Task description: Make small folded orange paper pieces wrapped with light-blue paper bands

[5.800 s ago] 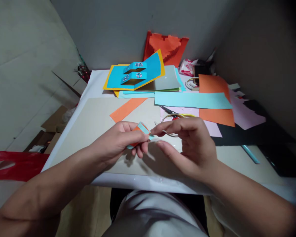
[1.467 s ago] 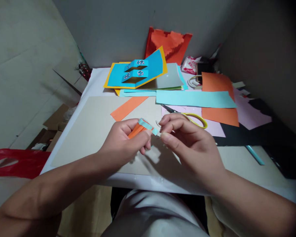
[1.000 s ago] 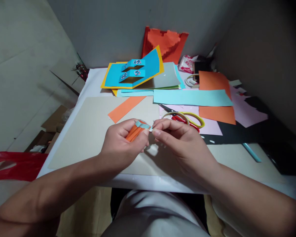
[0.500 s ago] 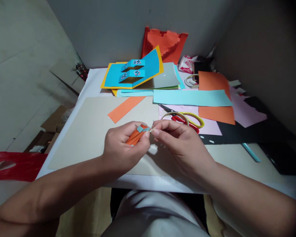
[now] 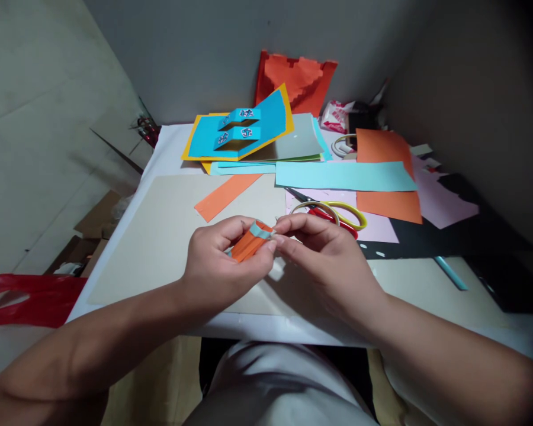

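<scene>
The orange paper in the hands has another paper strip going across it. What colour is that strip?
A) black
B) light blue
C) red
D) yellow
B. The light blue paper strip crosses the orange paper held in the left hand, and the right hand reaches its end.

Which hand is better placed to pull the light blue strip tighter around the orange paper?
Probably the right hand: its fingertips are right at the end of the light blue strip, while the left hand is curled around the orange folded paper, holding it.
</scene>
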Tool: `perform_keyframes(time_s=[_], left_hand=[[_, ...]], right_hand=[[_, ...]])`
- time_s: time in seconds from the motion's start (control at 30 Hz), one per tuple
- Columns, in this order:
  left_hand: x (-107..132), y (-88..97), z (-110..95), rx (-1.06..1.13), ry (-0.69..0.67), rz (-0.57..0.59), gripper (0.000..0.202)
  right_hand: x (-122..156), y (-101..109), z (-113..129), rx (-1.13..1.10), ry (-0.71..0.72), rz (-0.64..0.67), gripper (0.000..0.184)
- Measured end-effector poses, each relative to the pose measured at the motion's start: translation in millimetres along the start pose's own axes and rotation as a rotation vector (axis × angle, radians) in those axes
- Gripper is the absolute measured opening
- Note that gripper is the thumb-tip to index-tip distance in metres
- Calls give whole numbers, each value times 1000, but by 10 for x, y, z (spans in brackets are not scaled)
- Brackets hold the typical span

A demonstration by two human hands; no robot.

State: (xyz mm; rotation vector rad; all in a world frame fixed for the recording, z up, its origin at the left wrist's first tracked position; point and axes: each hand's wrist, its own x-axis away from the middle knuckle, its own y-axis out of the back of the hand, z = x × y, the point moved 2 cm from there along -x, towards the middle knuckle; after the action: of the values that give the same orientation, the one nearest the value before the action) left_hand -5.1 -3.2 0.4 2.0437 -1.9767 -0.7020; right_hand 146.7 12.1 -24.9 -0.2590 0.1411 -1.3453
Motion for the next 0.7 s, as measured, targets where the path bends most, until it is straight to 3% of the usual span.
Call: perform_keyframes(time_s=[0.13,0.33,0.7], left_hand=[[-21,19,7,36,10,14,5],[-61,98,6,75,74,4,12],[-103,96,43,132,101,52,15]], right_hand=[[45,-7,82,173,129,-21,6],[127,-42,140,406,366,19,18],[118,-34,120,401,234,50,21]])
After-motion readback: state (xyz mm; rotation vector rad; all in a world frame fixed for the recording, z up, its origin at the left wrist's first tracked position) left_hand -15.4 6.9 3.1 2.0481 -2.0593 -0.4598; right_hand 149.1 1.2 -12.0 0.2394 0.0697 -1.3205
